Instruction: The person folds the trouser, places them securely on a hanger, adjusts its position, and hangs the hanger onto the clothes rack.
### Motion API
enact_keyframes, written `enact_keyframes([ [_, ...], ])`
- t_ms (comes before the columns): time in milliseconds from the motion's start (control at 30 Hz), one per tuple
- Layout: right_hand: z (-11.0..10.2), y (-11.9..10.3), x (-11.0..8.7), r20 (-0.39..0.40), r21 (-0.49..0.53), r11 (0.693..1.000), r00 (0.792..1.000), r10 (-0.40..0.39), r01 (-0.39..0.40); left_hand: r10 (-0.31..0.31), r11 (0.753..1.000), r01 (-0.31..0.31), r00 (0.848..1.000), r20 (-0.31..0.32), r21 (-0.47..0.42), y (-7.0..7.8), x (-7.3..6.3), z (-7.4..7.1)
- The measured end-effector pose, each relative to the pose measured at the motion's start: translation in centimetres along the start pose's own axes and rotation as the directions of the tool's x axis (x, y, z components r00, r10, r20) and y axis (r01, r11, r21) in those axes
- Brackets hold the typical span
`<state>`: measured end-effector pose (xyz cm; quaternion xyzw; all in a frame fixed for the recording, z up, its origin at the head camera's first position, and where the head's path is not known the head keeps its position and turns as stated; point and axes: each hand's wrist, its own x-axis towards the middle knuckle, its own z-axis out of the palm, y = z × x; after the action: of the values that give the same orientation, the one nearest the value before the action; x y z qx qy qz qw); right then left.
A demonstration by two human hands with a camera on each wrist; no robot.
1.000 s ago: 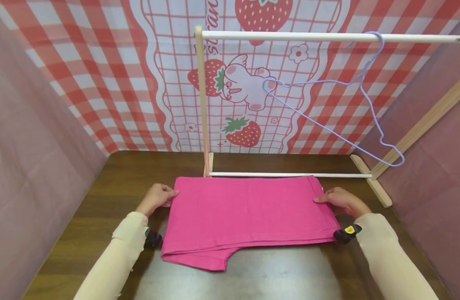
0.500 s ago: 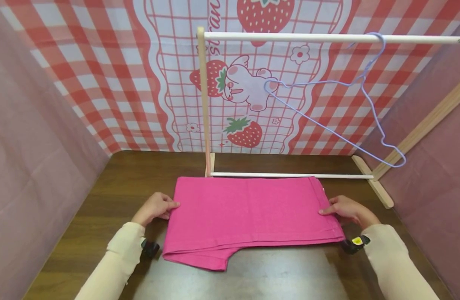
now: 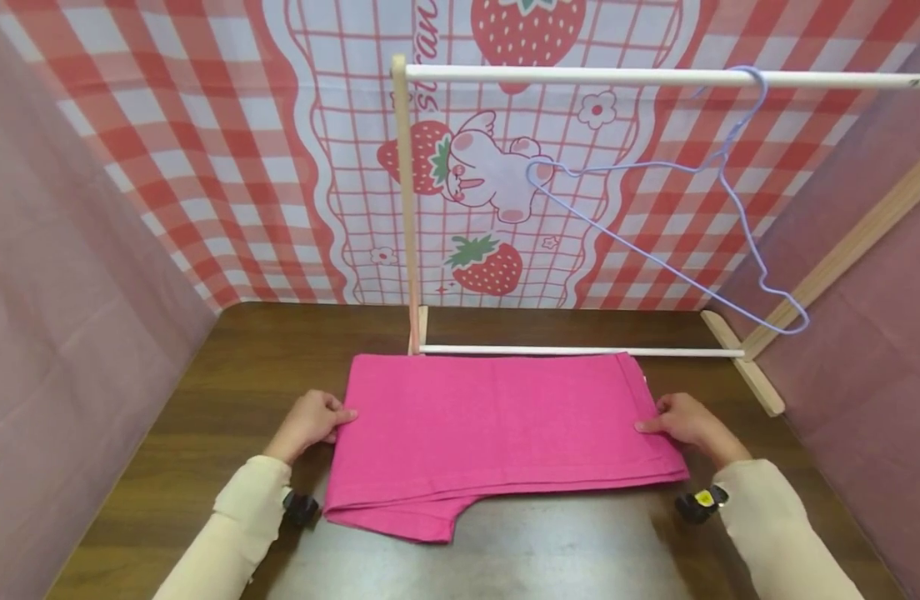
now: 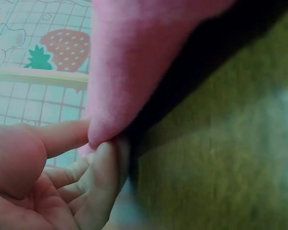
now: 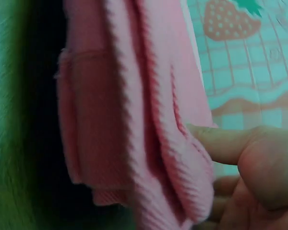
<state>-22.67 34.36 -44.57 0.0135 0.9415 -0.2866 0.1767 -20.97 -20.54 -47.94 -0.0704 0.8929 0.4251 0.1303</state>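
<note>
A pair of folded pink trousers (image 3: 497, 425) lies lengthwise across the table, a pointed crotch part sticking out at its near left. At the left edge my left hand (image 3: 315, 421) pinches the cloth between thumb and fingers. In the left wrist view that pinched trouser fold (image 4: 127, 62) hangs down to the fingertips, a dark gap beside it. My right hand (image 3: 688, 423) pinches the opposite edge, its thumb (image 5: 221, 143) on top. Several stacked cloth layers and ribbed seams show in the right wrist view; the right fingers are partly hidden behind them.
Behind the trousers stands a wooden rack with a white top rail (image 3: 580, 77) and a low white bar (image 3: 580, 352). A lilac wire hanger (image 3: 655, 254) hangs from the rail's right part. A checked strawberry cloth (image 3: 257, 167) backs the brown table (image 3: 227, 358).
Both hands have slid toward me along the trousers' side edges, mostly in the first half second. The trousers have stayed nearly in place; rack and hanger are unmoved.
</note>
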Motion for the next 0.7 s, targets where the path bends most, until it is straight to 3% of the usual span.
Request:
enact_keyframes([
  [167, 0.4, -2.7, -0.9, -0.132, -0.279, 0.96, 0.99, -0.043, 0.005, -0.006, 1.0, 0.007, 0.998, 0.056, -0.015, -0.1, -1.6, 0.0],
  [367, 4.3, -8.2, -1.0, -0.192, -0.343, 0.934, 0.966, -0.172, 0.098, -0.023, 1.0, 0.023, 0.991, 0.129, 0.001, -0.1, -4.1, 0.2],
  [533, 10.8, -13.9, -1.6, -0.099, -0.333, 0.91, 0.95, -0.295, 0.248, -0.036, 0.999, 0.037, 0.986, 0.165, -0.001, -0.2, -5.4, 0.7],
  [700, 16.4, -18.3, -2.0, 0.064, -0.397, 0.817, 0.9, -0.431, 0.419, -0.032, 0.999, 0.031, 0.992, 0.125, 0.007, -0.2, -5.7, 1.2],
])
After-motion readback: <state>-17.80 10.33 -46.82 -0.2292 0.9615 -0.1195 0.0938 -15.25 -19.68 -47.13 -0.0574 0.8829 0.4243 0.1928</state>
